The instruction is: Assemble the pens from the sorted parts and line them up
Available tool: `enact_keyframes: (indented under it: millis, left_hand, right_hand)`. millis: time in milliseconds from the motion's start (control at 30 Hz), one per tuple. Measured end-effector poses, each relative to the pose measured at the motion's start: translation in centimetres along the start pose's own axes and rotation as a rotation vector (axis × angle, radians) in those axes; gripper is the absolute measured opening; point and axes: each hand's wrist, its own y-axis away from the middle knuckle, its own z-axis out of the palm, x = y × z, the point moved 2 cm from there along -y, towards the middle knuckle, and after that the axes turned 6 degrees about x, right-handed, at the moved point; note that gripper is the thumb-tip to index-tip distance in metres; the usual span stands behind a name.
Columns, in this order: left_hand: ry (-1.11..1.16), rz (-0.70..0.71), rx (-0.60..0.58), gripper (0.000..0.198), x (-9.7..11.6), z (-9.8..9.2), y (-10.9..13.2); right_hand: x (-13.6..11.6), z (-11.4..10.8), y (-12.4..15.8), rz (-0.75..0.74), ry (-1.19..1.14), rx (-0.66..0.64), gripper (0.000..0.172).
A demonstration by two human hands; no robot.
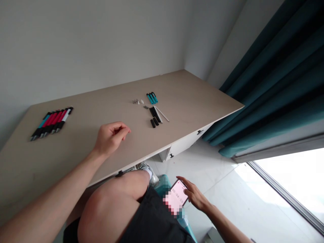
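Observation:
My left hand (112,136) rests over the table near its front edge, fingers curled in and thumb against them; nothing shows in it. Below the table edge, my right hand (194,194) grips a phone (179,192), thumb over its lit screen, which reads 00:04:59; part of the screen is pixelated. Right of my left hand lie pen parts: teal barrels (152,98), black tubes (155,114), short black grips (153,123), thin white refills (162,114), springs (135,101), small white pieces (142,102) and tiny grey pieces (146,107).
A row of several pens (52,122) in red, teal and white with black grips lies at the table's left. The beige table (197,98) has drawers (187,143) beneath. My bent leg (113,202) is under its front edge. Teal curtains (265,77) hang at right.

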Motion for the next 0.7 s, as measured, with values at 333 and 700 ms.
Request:
enact_keyframes:
  millis: [333,700]
  left_hand:
    - [0.011,-0.011,0.005,0.017,0.1,0.0,0.0]
    - [0.016,0.003,0.008,0.017,0.2,0.0,0.1]
  right_hand:
    - [-1.1,1.4,1.5,0.007,0.034,0.007,0.063]
    - [-0.9,3.1,2.9,-0.013,0.025,-0.003,0.070]
